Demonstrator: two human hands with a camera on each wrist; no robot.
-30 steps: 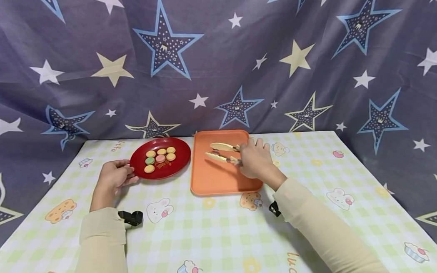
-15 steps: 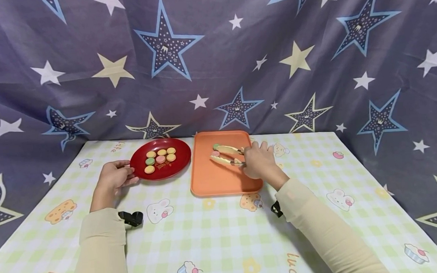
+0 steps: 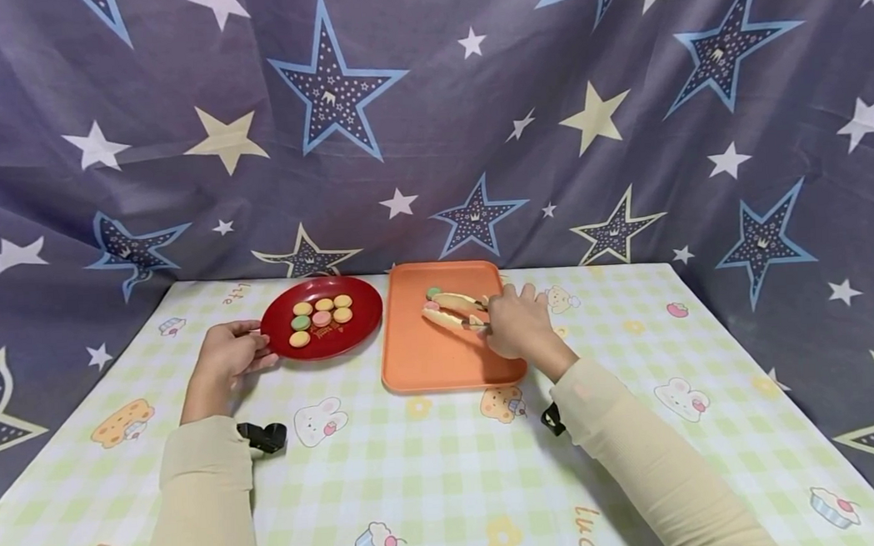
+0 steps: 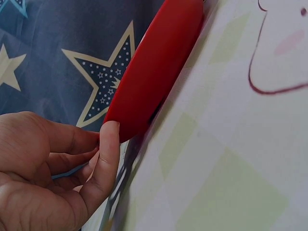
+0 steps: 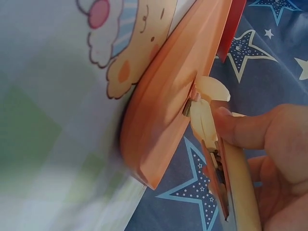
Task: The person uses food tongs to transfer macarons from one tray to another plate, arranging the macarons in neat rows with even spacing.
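At the left, my left hand [image 3: 228,357] pinches the rim of a red plate [image 3: 358,332]; the left wrist view shows the thumb and fingers at the plate's edge [image 4: 154,72]. Several yellow macarons [image 3: 299,339], a green macaron [image 3: 301,323] and a pink macaron [image 3: 322,318] lie on the plate. My right hand [image 3: 518,322] holds cream-tipped tongs [image 3: 451,320] low over an orange tray [image 3: 420,366]. Between the tong tips is a pink macaron [image 3: 431,305], partly hidden. Just behind it on the tray sits a green macaron [image 3: 434,292]. The right wrist view shows the tongs [image 5: 204,120] gripped, thumb along them.
A green-and-white checked tablecloth [image 3: 420,491] with cartoon prints covers the table. The plate stands close to the tray's left edge. A star-patterned curtain [image 3: 428,123] hangs right behind the table's back edge. Black wrist straps [image 3: 262,436] show at both sleeves.
The tongs first moved slightly right and down, uncovering the green and pink macarons on the tray. Their tips have since drawn nearer together around the pink one. The left hand and plate stay put.
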